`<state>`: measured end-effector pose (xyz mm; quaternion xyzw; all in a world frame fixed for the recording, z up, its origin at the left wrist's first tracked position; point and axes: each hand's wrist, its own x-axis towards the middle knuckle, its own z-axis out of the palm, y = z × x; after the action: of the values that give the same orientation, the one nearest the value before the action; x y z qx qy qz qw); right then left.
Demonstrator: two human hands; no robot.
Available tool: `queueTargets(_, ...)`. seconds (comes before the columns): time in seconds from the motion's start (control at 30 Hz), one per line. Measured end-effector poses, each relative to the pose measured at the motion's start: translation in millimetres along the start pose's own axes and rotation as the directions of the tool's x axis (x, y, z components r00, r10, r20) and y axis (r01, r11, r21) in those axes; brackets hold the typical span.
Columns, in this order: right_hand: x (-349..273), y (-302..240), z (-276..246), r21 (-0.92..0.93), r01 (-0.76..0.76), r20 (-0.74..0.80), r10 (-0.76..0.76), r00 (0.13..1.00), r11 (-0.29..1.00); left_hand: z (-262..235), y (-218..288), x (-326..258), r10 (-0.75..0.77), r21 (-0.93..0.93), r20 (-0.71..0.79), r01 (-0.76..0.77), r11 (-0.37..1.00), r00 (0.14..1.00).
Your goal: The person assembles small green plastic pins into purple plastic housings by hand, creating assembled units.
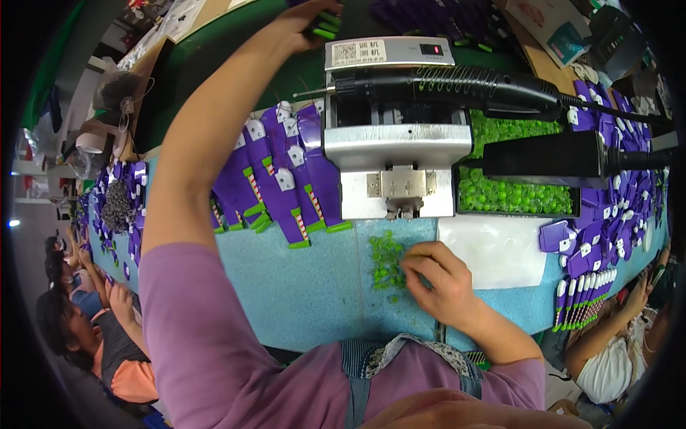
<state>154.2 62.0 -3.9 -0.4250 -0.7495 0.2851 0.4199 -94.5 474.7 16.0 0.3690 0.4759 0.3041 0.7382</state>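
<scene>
My left arm stretches far forward, and my left hand [304,27] closes around purple strips with green ends [325,30] on the dark green surface; its fingertips are partly hidden. Close to my body, my right hand [444,284] has curled fingers at the right edge of a loose pile of small translucent green pieces [386,259]. Whatever its fingertips pinch is hidden. Just beyond the pile stands a silver metal machine [396,146] with a small metal fixture [404,184] at its front. A black pen-shaped power tool [443,87] with a thin metal tip lies across its top.
Purple strips with white and green parts [314,189] lie left of the machine. On the right are a black tray [518,214] of green pieces, a black handle-shaped tool [543,159], a white sheet [489,257] and heaped purple parts [636,171]. People sit at both sides.
</scene>
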Motion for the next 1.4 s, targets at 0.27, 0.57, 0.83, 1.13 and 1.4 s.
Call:
queueTargets(0.27,0.7,5.3,-8.2,0.037,-0.125,-0.057,0.127,0.990,0.991,45.9,-24.4,36.4,0.301,0.435,-0.425,-0.099,0.895,0.854)
queueTargets(0.57,-1.0,-5.7,-18.5,0.026,-0.148,-0.071,0.149,0.986,0.989,68.1,-69.3,-232.2,0.750,0.917,0.060,-0.334,0.220,0.659)
queueTargets(0.83,-7.9,-15.1,-20.4,0.034,-0.062,-0.136,0.066,0.988,0.998,88.9,-229.9,-314.6,0.730,0.919,-0.390,0.190,0.346,0.561)
queueTargets(1.13,-21.7,-23.1,-23.4,0.114,-0.089,-0.162,0.106,0.981,0.990,99.7,-248.6,-303.5,0.747,0.857,-0.469,0.038,0.515,0.472)
queueTargets(1.4,-33.9,-32.8,-24.7,0.079,-0.107,-0.095,0.114,0.989,0.991,114.5,-243.9,-321.5,0.474,0.227,-0.515,-0.420,0.879,0.714)
